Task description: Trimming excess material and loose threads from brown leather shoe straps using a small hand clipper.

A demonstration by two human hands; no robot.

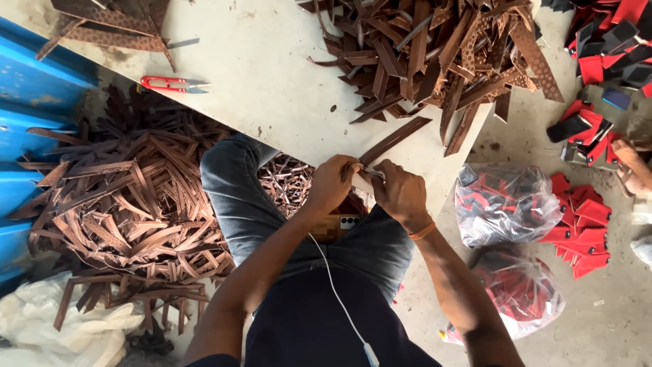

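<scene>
Head view looking straight down: both hands meet at the near edge of a pale work board [272, 75], right over the person's lap. The left hand [331, 183] is closed around the near end of a long brown strap [394, 141], and the right hand [402, 194] is clenched on what looks like a small metal tool [373, 174], pressed against that same end. Can't make out the tool's tip, the fingers cover it.

My read is that the step in hand is trimming or working the strap's end, mid-cut or just about. The next move probably calls for steady pinch pressure right at the tip while the rest of the strap stays flat on the board.

Room-wise it's tight. The strap runs diagonally up toward a big heap of brown strips [435, 51], its far end just beside the heap, so sliding it forward would likely snag. The board edge sits right at the hands, so anything let go there could drop onto the floor pile of strips [129, 211] to the left. Open board lies up and left, near the red snips [173, 84], well apart from the hands. Clear bags of red pieces [502, 204] crowd the floor on the right.
</scene>
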